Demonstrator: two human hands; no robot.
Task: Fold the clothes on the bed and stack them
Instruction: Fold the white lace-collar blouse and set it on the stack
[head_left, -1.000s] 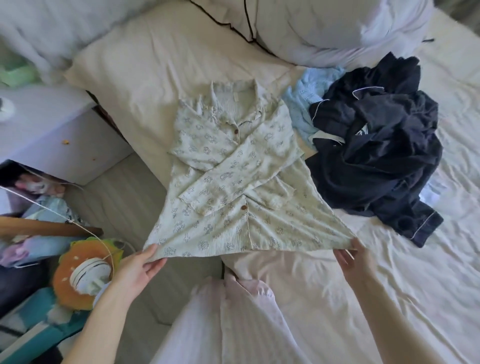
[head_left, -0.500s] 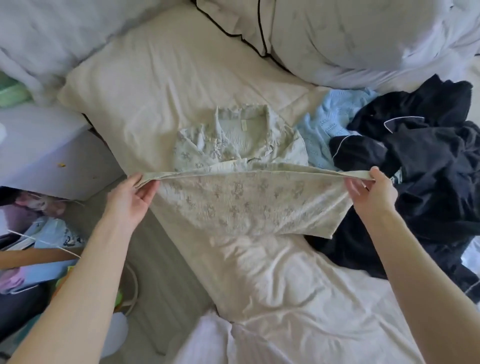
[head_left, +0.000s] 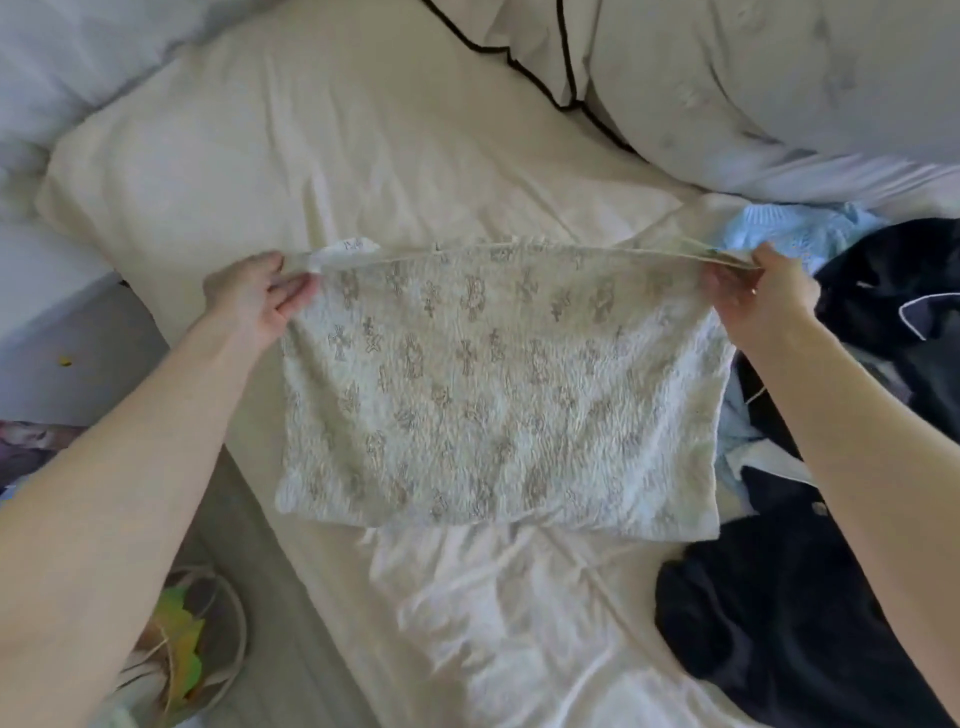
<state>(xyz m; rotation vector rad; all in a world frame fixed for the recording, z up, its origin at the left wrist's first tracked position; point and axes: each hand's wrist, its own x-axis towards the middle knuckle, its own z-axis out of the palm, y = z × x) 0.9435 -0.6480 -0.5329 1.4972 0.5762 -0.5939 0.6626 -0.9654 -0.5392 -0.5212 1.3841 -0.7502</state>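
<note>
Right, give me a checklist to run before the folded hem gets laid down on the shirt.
1. Left hand pinches its hem corner: ok.
2. Right hand pinches the other corner: ok.
3. Hem edge taut and straight between the hands: ok.
4. Shirt lower fold flat on the bed: ok.
5. Collar and sleeves squared underneath: cannot tell, hidden.
6. Dark clothes clear of the shirt's right edge: not ok, they touch it.
</note>
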